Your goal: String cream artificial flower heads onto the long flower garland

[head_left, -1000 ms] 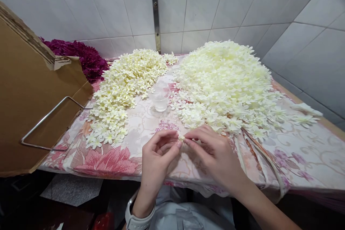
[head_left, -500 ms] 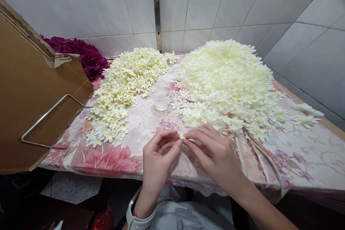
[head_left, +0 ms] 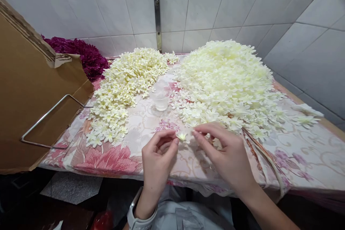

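Observation:
My left hand (head_left: 158, 158) pinches a small cream fabric flower (head_left: 182, 136) between thumb and forefinger above the table's front edge. My right hand (head_left: 225, 156) hovers just right of that flower, fingers curled, with some cream petals showing under its fingers. A large mound of cream flowers (head_left: 226, 82) lies behind my right hand. A flatter spread of smaller cream flowers (head_left: 124, 86) lies to the left. A small clear cup (head_left: 161, 97) stands between the two piles.
A floral pink tablecloth (head_left: 113, 158) covers the table. A tilted cardboard box (head_left: 29, 93) with a metal wire handle (head_left: 51, 120) stands at the left. Purple flowers (head_left: 81, 54) lie behind it. White tiled walls close the back and right.
My right hand has drawn away to the right from the flower, which both hands pinched before. The flower now sits opened in my left fingertips.

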A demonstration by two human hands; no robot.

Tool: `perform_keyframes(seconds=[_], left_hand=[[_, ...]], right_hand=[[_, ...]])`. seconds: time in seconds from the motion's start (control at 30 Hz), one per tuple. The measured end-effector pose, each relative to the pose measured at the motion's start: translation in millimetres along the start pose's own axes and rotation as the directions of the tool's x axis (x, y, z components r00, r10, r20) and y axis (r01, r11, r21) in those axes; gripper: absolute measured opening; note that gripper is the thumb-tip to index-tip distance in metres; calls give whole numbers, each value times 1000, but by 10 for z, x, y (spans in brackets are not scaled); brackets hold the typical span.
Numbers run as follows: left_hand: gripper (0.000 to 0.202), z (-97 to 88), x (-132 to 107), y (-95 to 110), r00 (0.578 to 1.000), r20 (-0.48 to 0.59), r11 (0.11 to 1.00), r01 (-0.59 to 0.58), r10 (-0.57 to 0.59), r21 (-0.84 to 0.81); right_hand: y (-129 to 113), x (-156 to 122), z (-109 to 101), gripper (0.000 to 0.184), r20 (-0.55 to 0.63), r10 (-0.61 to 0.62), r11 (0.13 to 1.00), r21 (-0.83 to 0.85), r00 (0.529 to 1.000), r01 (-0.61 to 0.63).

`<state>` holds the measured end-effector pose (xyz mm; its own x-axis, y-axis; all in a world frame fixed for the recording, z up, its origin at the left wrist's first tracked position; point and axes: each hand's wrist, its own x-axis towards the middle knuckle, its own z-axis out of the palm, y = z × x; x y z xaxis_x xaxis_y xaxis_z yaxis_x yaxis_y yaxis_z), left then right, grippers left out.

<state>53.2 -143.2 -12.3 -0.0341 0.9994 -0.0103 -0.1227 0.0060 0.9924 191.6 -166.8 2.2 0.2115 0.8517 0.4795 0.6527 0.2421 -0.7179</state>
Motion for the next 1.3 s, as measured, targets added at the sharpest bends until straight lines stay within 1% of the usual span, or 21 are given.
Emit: perform_keyframes(seconds=[0.03,0.07,0.1,0.13,0.23,0.3,0.47,0.57,0.63,0.7,0.73,0.77,0.83,0.9,0.93,1.0,1.07,1.2,1.3], left_hand=[[11,0,-3,-5,1000,-8,1000,-7,7,2],[12,-1,-7,-9,1000,-13,1000,-13,13,4],[12,-2,-10,-13,1000,-13,1000,-17,17,6],[13,-4,-13,-16,1000,-7,1000,-20,20,6],[13,-11,-14,-15,999,18,1000,-28,28,-1],[14,-13,-9,-11,999,37,1000,-31,31,-4],[15,-15,-6,-3,999,48,1000,-16,17,-5],[14,-25,-14,-1,999,39,1000,-29,29,-9],[14,-33,-20,-4,998,40,999,-39,39,-11],[13,-37,-23,-12,998,56,999,-41,41,0],[14,-38,-25,-19,997,58,999,-50,49,13],[14,-38,-26,-27,996,52,997,-70,68,34],[12,-38,-27,-44,988,36,985,-152,149,86],[10,-41,-23,-54,969,70,959,-246,238,140],[10,-43,-20,-56,959,110,946,-278,263,165],[11,-50,-14,-50,943,185,927,-313,277,206],[10,-58,-10,-34,934,220,916,-329,281,228],[8,-66,-14,-1,925,246,912,-345,289,223],[7,-67,-18,5,930,232,911,-339,286,236]], right_hand=[[8,-1,3,9,-93,-69,993,-102,993,60],[12,-3,8,10,-155,-136,977,-185,979,106],[9,-7,15,12,-168,-180,964,-226,969,140],[2,-12,23,13,-131,-197,961,-220,972,165],[-36,-32,57,5,65,-198,976,-80,978,202],[-55,-44,80,8,101,-186,982,-22,977,189],[-49,-58,91,13,133,-66,993,105,989,53],[-33,-48,49,5,151,66,990,116,986,-84],[-23,-28,13,15,220,161,973,128,962,-192],[-17,-4,-16,16,342,195,946,182,919,-268],[-16,7,-25,15,382,196,932,213,903,-292],[-16,17,-31,15,389,194,923,239,901,-301],[-18,30,-36,14,319,202,920,262,926,-291],[-23,35,-33,10,238,210,926,261,948,-271],[-25,35,-31,9,232,211,926,265,950,-270],[-23,32,-27,10,269,217,913,284,938,-293],[-12,26,-24,12,323,237,889,309,916,-339],[22,20,-30,20,405,291,828,347,867,-440],[23,31,-58,23,421,298,827,335,857,-452]])
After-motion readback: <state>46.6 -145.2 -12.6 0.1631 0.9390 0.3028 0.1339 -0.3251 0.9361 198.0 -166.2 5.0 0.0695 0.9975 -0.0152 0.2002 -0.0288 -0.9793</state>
